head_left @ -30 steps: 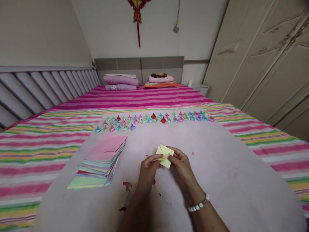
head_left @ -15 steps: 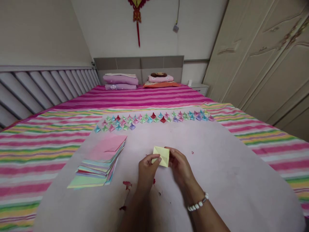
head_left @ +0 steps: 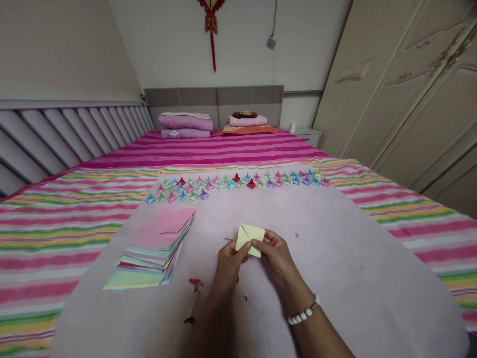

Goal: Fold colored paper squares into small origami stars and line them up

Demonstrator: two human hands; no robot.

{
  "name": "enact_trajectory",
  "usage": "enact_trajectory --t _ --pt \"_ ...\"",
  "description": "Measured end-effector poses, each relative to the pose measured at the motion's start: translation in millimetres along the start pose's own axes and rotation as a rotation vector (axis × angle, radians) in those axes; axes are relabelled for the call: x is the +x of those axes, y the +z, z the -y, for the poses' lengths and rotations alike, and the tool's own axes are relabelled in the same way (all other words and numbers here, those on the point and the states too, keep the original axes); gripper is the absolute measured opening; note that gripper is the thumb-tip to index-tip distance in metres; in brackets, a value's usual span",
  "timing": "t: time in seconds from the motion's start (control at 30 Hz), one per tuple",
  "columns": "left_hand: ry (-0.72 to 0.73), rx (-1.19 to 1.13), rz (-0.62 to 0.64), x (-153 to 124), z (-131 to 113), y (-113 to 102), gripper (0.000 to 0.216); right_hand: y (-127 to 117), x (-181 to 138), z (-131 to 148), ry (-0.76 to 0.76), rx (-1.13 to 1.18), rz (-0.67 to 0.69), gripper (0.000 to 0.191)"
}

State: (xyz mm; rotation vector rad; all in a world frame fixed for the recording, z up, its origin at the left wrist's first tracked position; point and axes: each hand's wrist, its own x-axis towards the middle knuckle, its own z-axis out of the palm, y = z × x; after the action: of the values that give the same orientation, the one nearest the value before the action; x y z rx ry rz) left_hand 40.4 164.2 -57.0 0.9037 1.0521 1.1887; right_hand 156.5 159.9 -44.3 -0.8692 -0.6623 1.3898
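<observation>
A small folded square of pale yellow origami paper (head_left: pixel 254 233) is held up above the pale round tabletop (head_left: pixel 335 278), with crease lines meeting near its middle. My left hand (head_left: pixel 229 261) pinches its lower left side, thumb on top. On the right side, my right hand (head_left: pixel 278 253) grips it too, its thumb pressed close to the left thumb near the centre. The fingers under the paper are partly hidden. A bracelet of white beads (head_left: pixel 303 315) circles my right wrist.
A stack of coloured paper (head_left: pixel 158 248) stands at the left. Rows of small folded paper pieces (head_left: pixel 231 184) line the far side. Red marks (head_left: pixel 196 284) show on the tabletop near my left forearm. Striped bedding (head_left: pixel 40 233) surrounds the table, with folded quilts (head_left: pixel 186 123) at the headboard.
My right thumb has moved from the paper's right edge onto its face. The yellow square has turned a little and shifted slightly right. My left hand still pinches it.
</observation>
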Motion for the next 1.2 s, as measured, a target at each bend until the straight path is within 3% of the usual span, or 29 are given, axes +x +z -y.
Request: enact_trajectory --t 0.27,0.5,0.67,0.9,1.07,1.2 --pt "0.039 0.018 -0.023 -5.6 -3.9 0.6 0.032 0.7 -1.0 1.9 -0.008 -0.012 -0.003 0.037" --pt "0.071 -0.030 -0.174 -7.0 -6.5 0.8 0.031 -0.8 0.8 0.4 -0.015 0.048 -0.084 0.043" --pt "0.055 -0.126 -0.008 -7.2 -5.3 3.7 0.033 0.3 0.0 1.2 -0.026 0.060 -0.069 0.044" --pt "0.072 -0.085 -0.005 -7.2 -6.9 3.2 0.030 2.6 -1.7 0.2 -0.006 -0.001 -0.039 0.034" --pt "0.222 -0.091 -0.040 -6.0 -8.4 6.8 0.033 1.8 -0.8 -0.7 -0.031 0.010 -0.037 0.040" --pt "0.285 -0.131 0.011 -5.3 -6.2 7.2 0.033 0.5 1.8 -0.9 -0.047 0.016 -0.051 0.042"
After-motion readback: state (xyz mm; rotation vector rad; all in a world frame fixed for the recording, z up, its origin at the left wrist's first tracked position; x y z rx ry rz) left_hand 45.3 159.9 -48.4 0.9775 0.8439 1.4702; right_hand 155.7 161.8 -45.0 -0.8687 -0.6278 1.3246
